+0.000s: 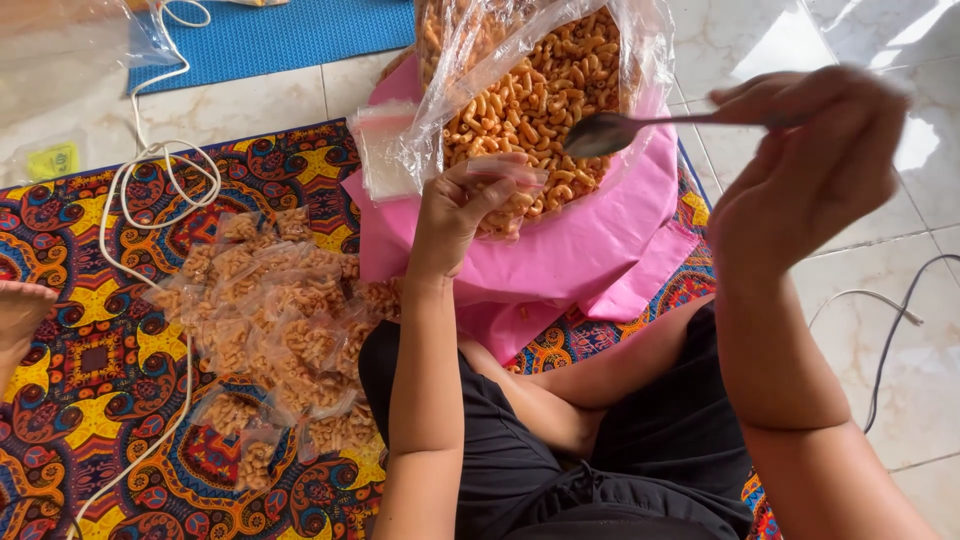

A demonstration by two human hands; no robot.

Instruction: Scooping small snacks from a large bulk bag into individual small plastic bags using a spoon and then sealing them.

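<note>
While the right hand point(810, 160) blurs clenching a spoon point(610, 130), the left grip point(465, 205) pinches a half-hidden small bag point(505, 172).

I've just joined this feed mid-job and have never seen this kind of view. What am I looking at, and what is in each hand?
This is one camera worn on a person's head, looking down at their own bare hands; they sit on a patterned mat. The left hand holds a small clear packet at the mouth of a big clear bag of orange curled snacks, which rests on pink plastic. The right hand holds a metal spoon over that bag. A pile of filled small packets lies on the mat beside the left arm, next to a white cord.
</note>
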